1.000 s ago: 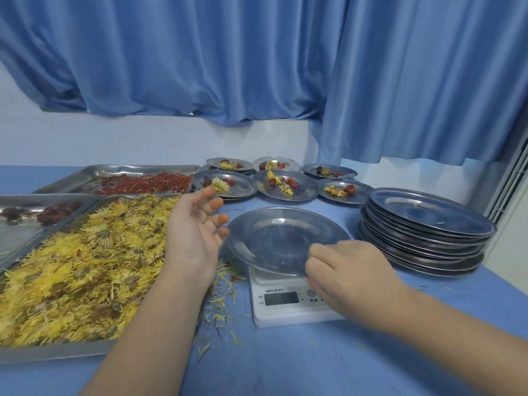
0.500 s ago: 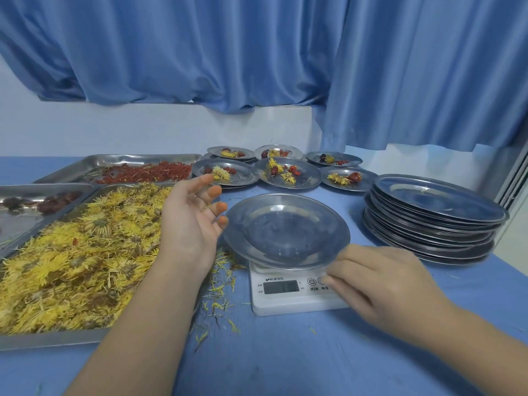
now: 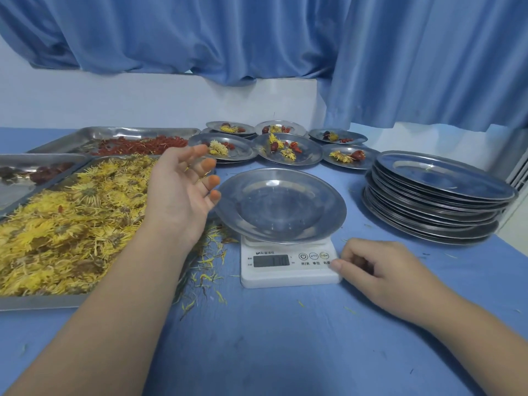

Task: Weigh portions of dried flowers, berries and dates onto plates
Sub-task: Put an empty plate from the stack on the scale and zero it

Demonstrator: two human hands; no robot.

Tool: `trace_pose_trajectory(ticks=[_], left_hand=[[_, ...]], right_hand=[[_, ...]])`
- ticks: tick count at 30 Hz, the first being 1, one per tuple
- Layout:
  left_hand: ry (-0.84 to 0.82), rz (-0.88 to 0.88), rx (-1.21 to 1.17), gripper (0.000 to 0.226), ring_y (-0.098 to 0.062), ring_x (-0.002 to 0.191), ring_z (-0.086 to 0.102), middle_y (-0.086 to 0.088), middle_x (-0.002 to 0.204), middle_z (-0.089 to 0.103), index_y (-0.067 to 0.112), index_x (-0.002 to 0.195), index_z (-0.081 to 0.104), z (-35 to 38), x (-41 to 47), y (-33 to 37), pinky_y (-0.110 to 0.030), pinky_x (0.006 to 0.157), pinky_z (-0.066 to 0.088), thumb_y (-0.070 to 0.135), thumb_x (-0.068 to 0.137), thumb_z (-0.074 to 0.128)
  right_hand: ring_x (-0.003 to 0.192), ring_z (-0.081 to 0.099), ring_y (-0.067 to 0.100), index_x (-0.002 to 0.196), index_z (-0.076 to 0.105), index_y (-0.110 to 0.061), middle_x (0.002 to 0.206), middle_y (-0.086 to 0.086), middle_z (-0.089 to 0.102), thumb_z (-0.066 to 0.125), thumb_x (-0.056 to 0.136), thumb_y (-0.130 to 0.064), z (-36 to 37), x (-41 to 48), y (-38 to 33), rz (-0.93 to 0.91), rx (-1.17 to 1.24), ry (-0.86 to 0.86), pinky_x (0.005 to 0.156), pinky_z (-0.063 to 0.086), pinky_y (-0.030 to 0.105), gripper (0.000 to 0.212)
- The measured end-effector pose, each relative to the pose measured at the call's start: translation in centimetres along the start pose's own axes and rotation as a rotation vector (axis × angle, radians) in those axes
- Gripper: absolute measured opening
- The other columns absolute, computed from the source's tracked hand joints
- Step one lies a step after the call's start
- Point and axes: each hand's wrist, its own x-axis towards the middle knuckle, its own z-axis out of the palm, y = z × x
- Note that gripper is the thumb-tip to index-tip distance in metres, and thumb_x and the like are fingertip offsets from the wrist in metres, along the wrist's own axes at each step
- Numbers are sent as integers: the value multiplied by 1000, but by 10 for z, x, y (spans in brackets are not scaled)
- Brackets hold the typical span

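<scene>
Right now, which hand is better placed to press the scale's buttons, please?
Probably the right hand: it sits beside the scale buttons; the left hand hovers over the flowers.

**Blue all over, yellow in the tray**

A blue curtain (image 3: pixel 257 38) is hung over a white wall (image 3: pixel 114 101), and the table cover (image 3: pixel 285 338) is done in a similar blue. Bright yellow is seen on the dried chrysanthemums (image 3: pixel 71 218), orange-red on the berries (image 3: pixel 143 144), dark red on the dates (image 3: pixel 45 172). The empty plate (image 3: pixel 280 207) and plate stack (image 3: pixel 437 201) are finished in shiny silver. The scale (image 3: pixel 288 278) is white, its display (image 3: pixel 271 260) grey. An orange tint is noticed on the fingertips (image 3: pixel 211 182) of the left hand (image 3: pixel 177 195).
</scene>
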Motion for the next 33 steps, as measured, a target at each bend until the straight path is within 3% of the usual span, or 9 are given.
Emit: trace_pose_trajectory(ticks=[5, 10, 16, 23, 27, 30, 33], left_hand=[[2, -1, 11, 19, -11, 56, 52, 4, 72, 59, 19, 90, 66, 0, -2, -1, -24, 53, 37, 28, 89, 49], [1, -9, 26, 17, -12, 58, 51, 4, 71, 60, 19, 87, 66, 1, -3, 0, -24, 53, 37, 27, 89, 51], [-2, -21, 34, 17, -11, 57, 51, 3, 73, 60, 20, 89, 65, 3, -4, 0, -24, 55, 36, 27, 90, 50], [-11, -18, 48, 18, -11, 57, 50, 3, 73, 59, 20, 86, 65, 3, -4, 0, -25, 56, 35, 26, 91, 49], [-20, 15, 82, 18, -10, 56, 51, 5, 70, 60, 19, 86, 65, 4, -4, -2, -25, 56, 36, 26, 91, 50], [-36, 106, 213, 14, -11, 56, 51, 5, 69, 61, 20, 88, 66, 7, -3, -4, -24, 56, 37, 29, 85, 55], [-122, 285, 535, 11, -11, 61, 56, 10, 72, 63, 27, 83, 66, 11, -7, -9, -22, 56, 41, 30, 80, 56]], right_hand=[[62, 51, 11, 91, 49, -37, 72, -11, 57, 51, 79, -59, -3, -3, -3, -55, -42, -68, 53, 41, 24, 25], [68, 50, 4, 106, 44, -42, 81, -28, 52, 41, 78, -67, -3, -3, -11, -95, -173, -130, 52, 33, 19, 38], [66, 50, 5, 104, 47, -41, 79, -28, 52, 41, 79, -65, -3, -3, -15, -57, -186, -138, 51, 32, 20, 35], [60, 48, 8, 89, 54, -40, 65, -20, 53, 36, 68, -78, -1, -1, -17, -24, -76, -111, 50, 31, 24, 47], [62, 50, 6, 93, 58, -40, 68, -22, 53, 37, 71, -76, -2, -3, -17, -28, -103, -90, 49, 32, 24, 47], [63, 51, 5, 99, 57, -41, 70, -22, 53, 35, 76, -74, -4, -3, -17, -58, -150, -85, 49, 32, 24, 46], [64, 50, 6, 97, 51, -39, 72, -21, 54, 29, 78, -72, -2, 0, -16, -58, -151, -39, 49, 32, 25, 45]])
